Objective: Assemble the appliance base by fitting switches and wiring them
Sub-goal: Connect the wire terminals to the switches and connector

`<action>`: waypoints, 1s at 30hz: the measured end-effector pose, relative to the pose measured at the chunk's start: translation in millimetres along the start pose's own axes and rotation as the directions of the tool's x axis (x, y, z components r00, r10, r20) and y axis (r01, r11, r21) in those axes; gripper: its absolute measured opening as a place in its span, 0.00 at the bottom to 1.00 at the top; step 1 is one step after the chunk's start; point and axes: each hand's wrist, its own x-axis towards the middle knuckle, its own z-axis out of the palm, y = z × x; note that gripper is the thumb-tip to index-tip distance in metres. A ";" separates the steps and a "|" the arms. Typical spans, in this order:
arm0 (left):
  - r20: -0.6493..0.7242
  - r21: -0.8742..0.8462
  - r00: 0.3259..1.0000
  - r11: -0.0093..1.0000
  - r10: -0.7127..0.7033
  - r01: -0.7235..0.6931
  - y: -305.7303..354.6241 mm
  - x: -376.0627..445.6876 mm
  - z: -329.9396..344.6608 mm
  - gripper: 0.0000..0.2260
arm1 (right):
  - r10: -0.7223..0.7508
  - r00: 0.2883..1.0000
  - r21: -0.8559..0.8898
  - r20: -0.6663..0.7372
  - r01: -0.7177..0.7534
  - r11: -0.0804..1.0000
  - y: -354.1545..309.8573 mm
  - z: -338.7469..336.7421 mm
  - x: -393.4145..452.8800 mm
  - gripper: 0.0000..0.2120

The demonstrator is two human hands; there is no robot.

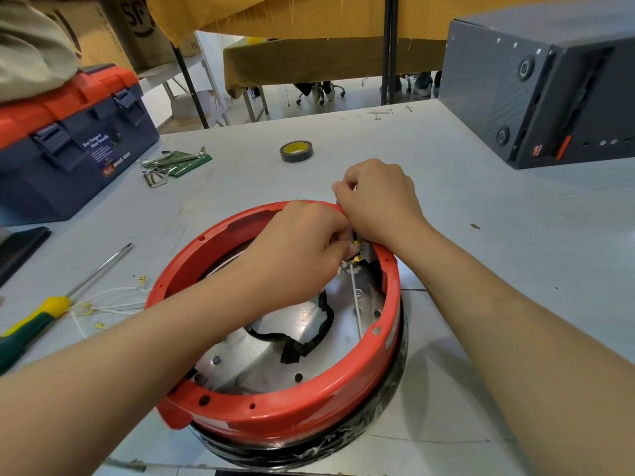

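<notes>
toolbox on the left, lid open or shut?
Shut. The orange lid sits flat on the blue toolbox, with both front latches folded down over the seam.

Open grey tabletop [481, 207] right of the round red plastic base [275, 412], yellow-handled screwdriver [51, 309] and loose white wires [113, 305] (left side) blocking, black tape roll [296, 151] beyond.

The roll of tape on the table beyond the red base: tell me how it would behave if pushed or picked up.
The roll of tape lies flat on its side on the table, so a push would probably slide it, not roll it. Stood on edge, it would likely roll away. It looks small and hollow in the middle, so probably light and easy to pinch by the rim.
</notes>
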 end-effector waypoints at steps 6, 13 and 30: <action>0.006 0.021 1.000 1.000 0.003 -0.003 2.3 -0.1 -0.3 0.11 | 0.016 1.000 0.046 0.002 -0.016 0.999 -1.3 -1.9 -1.4 0.14; 0.010 0.032 1.000 0.999 0.015 -0.015 1.2 3.9 0.7 0.13 | 0.014 1.000 0.101 0.009 -0.015 0.995 -0.8 -1.8 -1.7 0.14; -0.184 0.017 0.959 0.975 -0.216 0.223 -57.7 -49.6 -40.3 0.10 | -0.152 0.962 0.170 0.227 0.115 0.979 -2.1 -10.7 -1.5 0.13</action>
